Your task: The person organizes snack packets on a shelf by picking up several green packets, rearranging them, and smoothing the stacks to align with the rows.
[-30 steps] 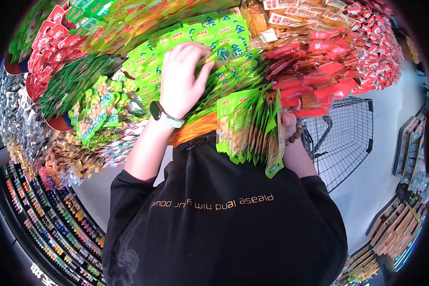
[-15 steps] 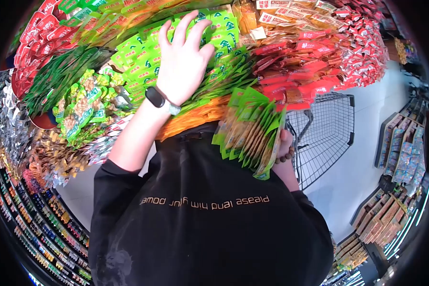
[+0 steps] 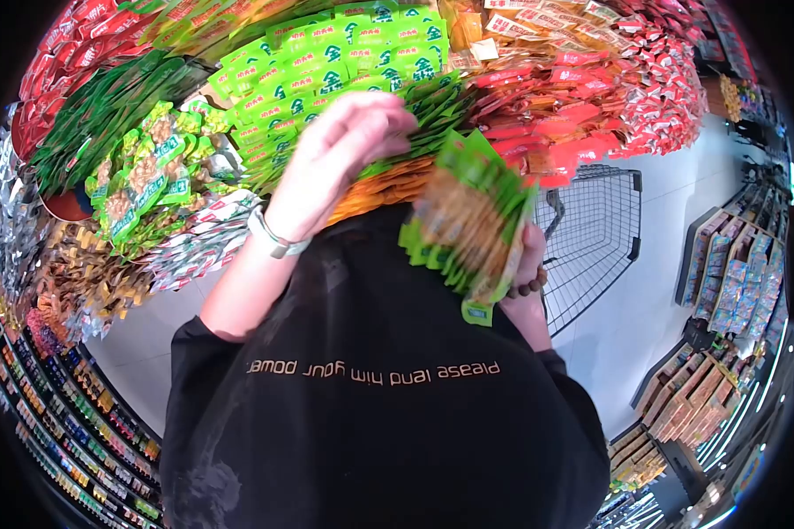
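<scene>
My right hand (image 3: 528,256), with a beaded bracelet at its wrist, is closed around a fanned stack of green snack packets (image 3: 481,220) in front of my shirt. The stack is blurred and brown food shows through the packets' clear parts. My left hand (image 3: 344,145), wearing a wristband, hovers over the near edge of the green packet display, left of the stack. Motion smears its bent fingers, and I see no packet in them. Behind it, overlapping bright green packets (image 3: 326,66) lie in rows.
Orange packets (image 3: 384,189) line the display's near edge. Red packets (image 3: 551,132) fill its right side, with dark green packets (image 3: 106,115) and tied green bags (image 3: 146,176) at left. A wire shopping cart (image 3: 595,238) stands at right; stocked shelves (image 3: 62,423) curve around the lower left.
My left hand has come back from the rows of green packets, towards my body, and its spread fingers have bent. The held stack has shifted slightly and tilted.
</scene>
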The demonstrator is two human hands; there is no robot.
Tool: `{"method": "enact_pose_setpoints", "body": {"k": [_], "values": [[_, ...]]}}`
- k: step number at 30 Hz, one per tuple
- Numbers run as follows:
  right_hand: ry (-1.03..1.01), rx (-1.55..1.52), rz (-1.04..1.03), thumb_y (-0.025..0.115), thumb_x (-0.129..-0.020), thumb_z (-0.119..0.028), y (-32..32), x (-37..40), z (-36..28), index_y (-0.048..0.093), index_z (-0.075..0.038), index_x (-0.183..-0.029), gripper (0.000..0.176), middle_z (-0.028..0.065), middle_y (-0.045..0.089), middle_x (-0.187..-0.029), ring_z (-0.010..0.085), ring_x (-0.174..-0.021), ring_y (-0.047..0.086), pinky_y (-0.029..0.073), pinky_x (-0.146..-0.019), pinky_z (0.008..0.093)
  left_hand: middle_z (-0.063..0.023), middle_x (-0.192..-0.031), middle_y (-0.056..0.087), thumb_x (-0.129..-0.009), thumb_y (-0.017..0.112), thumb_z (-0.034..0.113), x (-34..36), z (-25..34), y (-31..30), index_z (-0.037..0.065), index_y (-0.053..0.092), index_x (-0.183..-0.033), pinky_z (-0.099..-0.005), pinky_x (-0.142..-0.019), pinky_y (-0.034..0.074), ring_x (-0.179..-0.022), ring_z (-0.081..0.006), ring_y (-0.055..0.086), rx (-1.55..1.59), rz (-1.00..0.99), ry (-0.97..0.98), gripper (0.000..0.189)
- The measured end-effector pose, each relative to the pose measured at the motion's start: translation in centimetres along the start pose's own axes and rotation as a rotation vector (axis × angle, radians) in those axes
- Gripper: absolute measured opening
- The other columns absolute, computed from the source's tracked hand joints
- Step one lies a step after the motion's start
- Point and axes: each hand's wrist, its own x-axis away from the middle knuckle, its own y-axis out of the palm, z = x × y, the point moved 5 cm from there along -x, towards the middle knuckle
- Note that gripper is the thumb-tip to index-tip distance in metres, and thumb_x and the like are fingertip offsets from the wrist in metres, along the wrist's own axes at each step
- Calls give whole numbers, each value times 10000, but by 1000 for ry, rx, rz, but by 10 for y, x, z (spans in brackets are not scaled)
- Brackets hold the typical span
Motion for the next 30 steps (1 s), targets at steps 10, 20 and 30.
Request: {"method": "enact_pose_setpoints", "body": {"k": [10, 20, 30], "values": [[-281, 1101, -24, 786, -786, -342, 101, -47, 10, 396, 15, -1406, 815, 180, 509, -1315, 309, -1207, 507, 401, -1037, 422, -181, -1446, 450, -750, 828, 313, 96, -61, -15, 27, 289, -1494, -508, -1097, 390, -1305, -346, 478, 862, -52, -268, 963], [-728, 1458, -64, 853, -689, -414, 113, -30, 13, 486, -32, -1269, 786, 175, 448, -1267, 293, -1147, 460, 404, -955, 401, -185, -1422, 496, -549, 917, 110, 131, -80, -4, -17, 348, -1463, -483, -1108, 374, -1305, -341, 490, 954, -58, -260, 1085], [-984, 1347, -272, 901, -689, -275, 127, -45, -11, 460, -85, -1128, 650, 85, 596, -981, 236, -902, 541, 408, -848, 426, -147, -1476, 435, -839, 729, 214, 134, -93, -16, 25, 355, -1473, -431, -1117, 367, -1340, -275, 443, 393, 175, -356, 760]]}}
